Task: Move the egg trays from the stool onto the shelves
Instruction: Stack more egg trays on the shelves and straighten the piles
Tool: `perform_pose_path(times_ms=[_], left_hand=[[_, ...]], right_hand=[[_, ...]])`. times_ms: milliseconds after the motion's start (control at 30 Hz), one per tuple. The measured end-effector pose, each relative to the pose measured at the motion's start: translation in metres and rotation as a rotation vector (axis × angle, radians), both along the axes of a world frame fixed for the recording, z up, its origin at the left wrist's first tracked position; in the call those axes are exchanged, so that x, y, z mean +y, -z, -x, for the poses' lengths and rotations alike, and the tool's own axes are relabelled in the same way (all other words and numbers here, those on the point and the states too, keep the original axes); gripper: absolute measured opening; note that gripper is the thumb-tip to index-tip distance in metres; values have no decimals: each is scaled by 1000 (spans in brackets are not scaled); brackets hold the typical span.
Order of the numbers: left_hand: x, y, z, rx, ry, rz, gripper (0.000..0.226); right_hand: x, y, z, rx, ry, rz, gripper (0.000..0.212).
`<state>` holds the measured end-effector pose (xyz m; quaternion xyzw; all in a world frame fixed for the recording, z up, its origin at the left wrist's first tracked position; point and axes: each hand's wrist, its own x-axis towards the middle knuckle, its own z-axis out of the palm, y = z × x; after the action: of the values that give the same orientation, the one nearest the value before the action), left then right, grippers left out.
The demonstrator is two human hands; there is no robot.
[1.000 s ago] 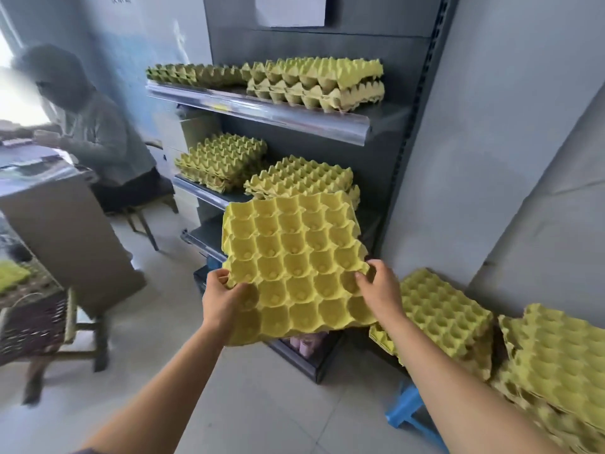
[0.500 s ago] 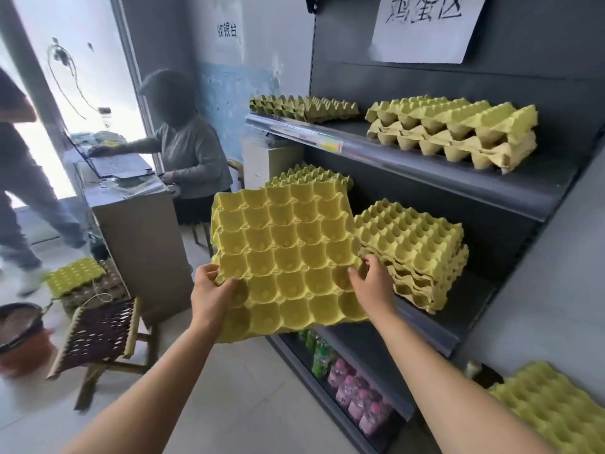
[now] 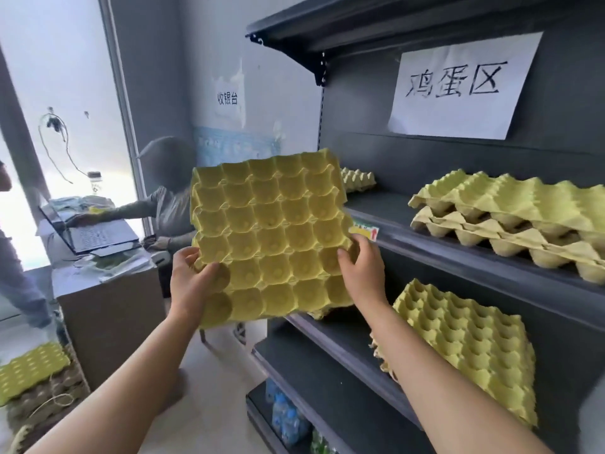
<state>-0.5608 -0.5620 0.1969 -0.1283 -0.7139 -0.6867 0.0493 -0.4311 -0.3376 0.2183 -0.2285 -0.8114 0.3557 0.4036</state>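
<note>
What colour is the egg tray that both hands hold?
Yellow-green egg tray; the head view shows it clearly.

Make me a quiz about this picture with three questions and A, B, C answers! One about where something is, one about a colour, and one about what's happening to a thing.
1. Where is the white paper sign with black writing?
A. On a fridge door
B. On the back panel of the dark metal shelf unit
C. On a car window

2. What colour is the moulded-paper egg tray that the person holds?
A. Blue
B. Red
C. Yellow

3. How is that egg tray right now?
A. Gripped by the left hand and the right hand
B. Folded in half
C. Lying flat inside a box

Answers:
1 B: the sign hangs high on the shelf unit's back panel.
2 C: the tray is yellow all over.
3 A: each hand grips one side, and the tray is tilted up in front of the shelves.
</note>
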Motion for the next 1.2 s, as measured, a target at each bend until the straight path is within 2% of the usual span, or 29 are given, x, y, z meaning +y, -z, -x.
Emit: perform_pose_path(times_ms=[167, 300, 400, 533, 600, 667, 800, 867, 933, 1000, 1100, 1200], left_hand=[[41, -55, 104, 90, 108, 28, 57], [79, -106, 172, 72, 234, 20, 56], [112, -138, 205, 61, 355, 3, 52], [157, -165, 246, 63, 437, 29, 45], [176, -175, 268, 165, 433, 154, 45], [189, -183, 289, 362, 378, 387, 48], [208, -183, 287, 701, 304, 649, 47], [219, -170, 279, 840, 363, 759, 47], [230, -154, 281, 888, 434, 889, 54], [239, -142, 287, 884, 451, 933, 59], [246, -138, 293, 935, 438, 889, 61], [248, -136, 298, 954, 446, 859, 61]], right_hand=[[25, -43, 70, 31, 155, -25, 44], [47, -71, 112, 67, 196, 9, 48], [63, -83, 133, 163, 244, 67, 47], [78, -98, 162, 364, 310, 215, 34], [88, -105, 179, 409, 317, 262, 19], [99, -110, 199, 442, 318, 310, 11], [121, -119, 227, 468, 373, 443, 18], [131, -120, 236, 449, 410, 522, 9], [141, -120, 243, 396, 438, 567, 14], [145, -121, 243, 316, 432, 616, 20], [138, -120, 236, 268, 363, 706, 28], [134, -113, 231, 245, 380, 704, 31]])
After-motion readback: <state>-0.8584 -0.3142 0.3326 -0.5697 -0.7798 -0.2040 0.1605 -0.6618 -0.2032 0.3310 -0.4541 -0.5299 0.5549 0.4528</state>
